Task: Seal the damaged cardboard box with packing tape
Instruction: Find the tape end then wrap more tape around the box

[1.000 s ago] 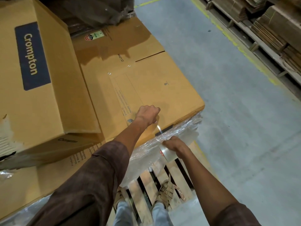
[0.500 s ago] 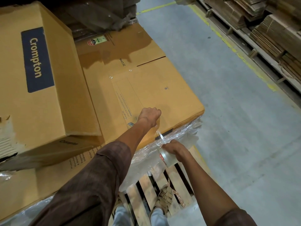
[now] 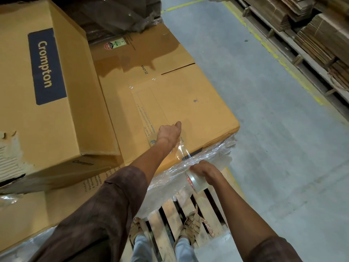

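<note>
A flat brown cardboard box (image 3: 188, 103) lies on top of a shrink-wrapped stack. My left hand (image 3: 170, 132) rests on the box's near part with its fingers curled, holding down the end of a clear tape strip (image 3: 182, 151). That strip runs down over the box's front edge to a roll of clear packing tape (image 3: 197, 183). Just below the edge, my right hand (image 3: 204, 172) grips the roll.
A large Crompton carton (image 3: 47, 82) with a torn corner sits on the stack at left. Shrink wrap (image 3: 166, 182) covers the stack's side. My feet stand on a wooden pallet (image 3: 166, 216). Grey floor (image 3: 273, 129) lies to the right, with racks of flattened cartons (image 3: 317, 38) beyond.
My left hand has slid a little farther up the box top. The tape strip between the hands has grown longer, while the right hand stays with the roll below the edge.
</note>
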Demonstrator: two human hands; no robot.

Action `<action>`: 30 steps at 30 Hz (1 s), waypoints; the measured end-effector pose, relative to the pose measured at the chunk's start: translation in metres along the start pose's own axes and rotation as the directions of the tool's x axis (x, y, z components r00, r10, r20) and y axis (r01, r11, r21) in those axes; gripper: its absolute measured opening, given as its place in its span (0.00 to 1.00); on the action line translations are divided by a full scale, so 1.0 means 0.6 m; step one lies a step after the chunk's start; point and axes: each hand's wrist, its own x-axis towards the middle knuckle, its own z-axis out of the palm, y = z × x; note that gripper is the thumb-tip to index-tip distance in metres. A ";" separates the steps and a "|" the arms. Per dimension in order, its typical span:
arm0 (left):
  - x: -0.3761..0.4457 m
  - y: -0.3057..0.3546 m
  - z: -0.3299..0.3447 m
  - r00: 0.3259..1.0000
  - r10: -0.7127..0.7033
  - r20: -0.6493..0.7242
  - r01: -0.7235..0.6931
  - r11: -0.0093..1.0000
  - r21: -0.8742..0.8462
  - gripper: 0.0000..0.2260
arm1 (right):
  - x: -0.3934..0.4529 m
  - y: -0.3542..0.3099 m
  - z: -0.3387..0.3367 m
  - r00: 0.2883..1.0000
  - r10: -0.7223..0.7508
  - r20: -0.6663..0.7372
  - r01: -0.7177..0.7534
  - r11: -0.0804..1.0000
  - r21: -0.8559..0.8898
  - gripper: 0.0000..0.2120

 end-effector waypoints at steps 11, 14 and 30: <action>-0.156 0.084 0.095 0.671 0.132 0.729 0.676 0.295 -0.675 0.35 | 0.025 0.004 0.003 1.000 -0.017 -0.017 0.015 0.994 -0.112 0.09; -0.174 0.106 0.121 0.617 0.253 0.745 0.786 -0.183 -0.590 0.32 | 0.033 0.003 0.005 1.000 -0.001 0.003 0.001 0.986 -0.170 0.10; -0.154 0.124 0.120 0.694 0.109 0.712 0.590 -0.654 -0.474 0.02 | 0.143 0.055 0.015 0.998 0.065 0.022 -0.065 0.998 0.013 0.24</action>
